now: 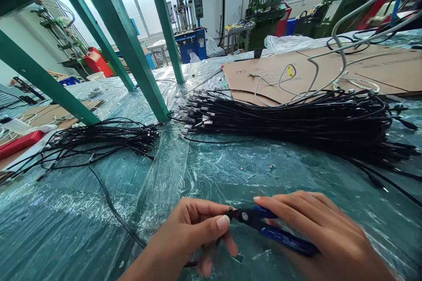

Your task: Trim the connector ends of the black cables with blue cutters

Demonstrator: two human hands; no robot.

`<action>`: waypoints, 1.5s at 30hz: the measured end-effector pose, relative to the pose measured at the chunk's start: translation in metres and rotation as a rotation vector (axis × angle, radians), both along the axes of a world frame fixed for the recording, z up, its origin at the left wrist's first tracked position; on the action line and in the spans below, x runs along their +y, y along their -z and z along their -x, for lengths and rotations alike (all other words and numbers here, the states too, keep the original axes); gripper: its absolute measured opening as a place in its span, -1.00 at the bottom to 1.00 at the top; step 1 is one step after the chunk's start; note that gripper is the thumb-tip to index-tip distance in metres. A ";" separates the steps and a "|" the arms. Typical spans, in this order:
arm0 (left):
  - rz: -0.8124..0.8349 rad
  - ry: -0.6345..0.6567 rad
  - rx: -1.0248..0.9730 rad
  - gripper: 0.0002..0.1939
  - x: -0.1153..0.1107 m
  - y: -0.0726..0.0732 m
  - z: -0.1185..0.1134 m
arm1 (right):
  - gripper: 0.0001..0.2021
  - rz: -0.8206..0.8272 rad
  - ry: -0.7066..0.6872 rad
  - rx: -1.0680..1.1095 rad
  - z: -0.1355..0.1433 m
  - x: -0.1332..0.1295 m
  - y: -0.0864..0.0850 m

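My right hand (316, 224) is closed around blue-handled side cutters (286, 239), whose handles are spread apart. The dark jaws point left and meet the fingertips of my left hand (194, 224). Between thumb and forefinger, that hand pinches the end of a black cable; the tip is mostly hidden by the fingers and the jaws. A length of black cable (110, 204) comes from the upper left and passes behind my left wrist. Whether the jaws are closed on the cable cannot be made out.
A large bundle of black cables (286, 125) with metal plugs lies ahead on the plastic-covered table (231, 173). A smaller cable bundle (105, 138) is at left, near green metal posts (141, 66). Cardboard (244, 79) with loose grey cables lies behind; machines stand beyond.
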State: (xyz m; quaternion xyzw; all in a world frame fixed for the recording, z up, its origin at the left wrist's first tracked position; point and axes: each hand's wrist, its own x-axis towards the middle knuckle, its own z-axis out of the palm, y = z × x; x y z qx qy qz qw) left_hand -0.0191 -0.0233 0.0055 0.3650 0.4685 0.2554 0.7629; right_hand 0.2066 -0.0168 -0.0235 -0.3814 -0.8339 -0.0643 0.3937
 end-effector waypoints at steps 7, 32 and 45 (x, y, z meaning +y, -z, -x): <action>0.005 -0.026 -0.057 -0.77 0.000 -0.002 -0.002 | -0.83 0.019 0.018 0.050 0.000 0.000 -0.005; 0.016 -0.044 -0.072 -0.78 0.000 -0.001 -0.002 | -0.79 0.076 -0.007 0.042 0.001 -0.002 0.005; 0.058 -0.084 -0.127 -0.78 0.000 0.003 -0.002 | -0.81 0.036 0.002 0.054 0.001 0.000 -0.001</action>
